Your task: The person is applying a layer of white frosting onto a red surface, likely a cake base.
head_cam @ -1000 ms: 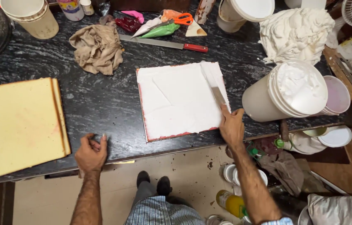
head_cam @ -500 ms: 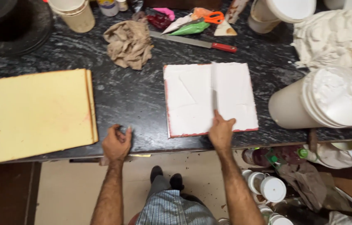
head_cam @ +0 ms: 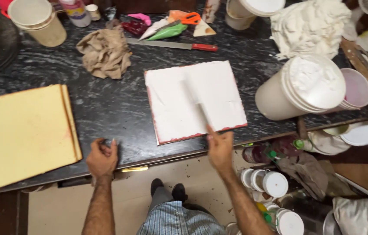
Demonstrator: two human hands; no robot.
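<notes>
One right hand [head_cam: 220, 148] grips one spatula [head_cam: 195, 102] over one iced cake [head_cam: 195, 101]; left hand [head_cam: 102, 157] fisted.

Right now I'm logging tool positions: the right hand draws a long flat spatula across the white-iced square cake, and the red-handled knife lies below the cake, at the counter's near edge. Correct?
Not quite. In the head view the red-handled knife lies beyond the white-iced square cake, toward the counter's far side. The right hand does hold the long flat spatula across it.
</notes>
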